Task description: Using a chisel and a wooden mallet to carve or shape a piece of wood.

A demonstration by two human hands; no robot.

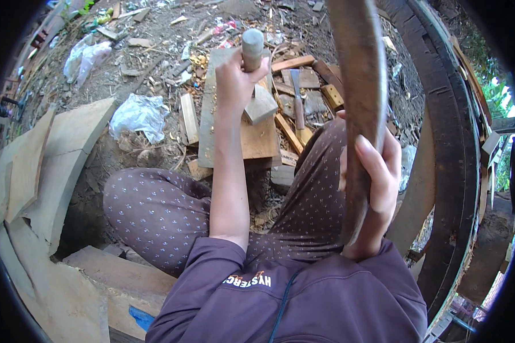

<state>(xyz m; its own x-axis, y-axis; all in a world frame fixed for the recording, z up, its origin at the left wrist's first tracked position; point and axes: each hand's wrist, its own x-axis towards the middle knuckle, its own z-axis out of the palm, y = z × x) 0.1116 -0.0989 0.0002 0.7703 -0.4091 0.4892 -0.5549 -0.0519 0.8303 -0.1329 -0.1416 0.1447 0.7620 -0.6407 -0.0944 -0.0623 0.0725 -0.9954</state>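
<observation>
My left hand (234, 83) is closed around a thick, round wooden tool handle (253, 48) with a worn grey end. It stands upright over the work board, and its lower end is hidden by my hand. Just below sits a small wooden block (261, 106) on a flat wooden board (260, 140). In my right hand (377, 171) is a long brown wooden club (363, 74), raised close to the camera and reaching past the top edge. My right fingers wrap its lower part. A chisel (297, 100) with a wooden handle lies right of the board.
Wood offcuts (309, 80) and chips surround the board. Crumpled plastic bags (138, 117) lie on the dirt at the left. Large curved planks (77, 166) lean at the left, and a dark curved timber (449, 143) rises along the right. My bent knees (154, 197) flank the board.
</observation>
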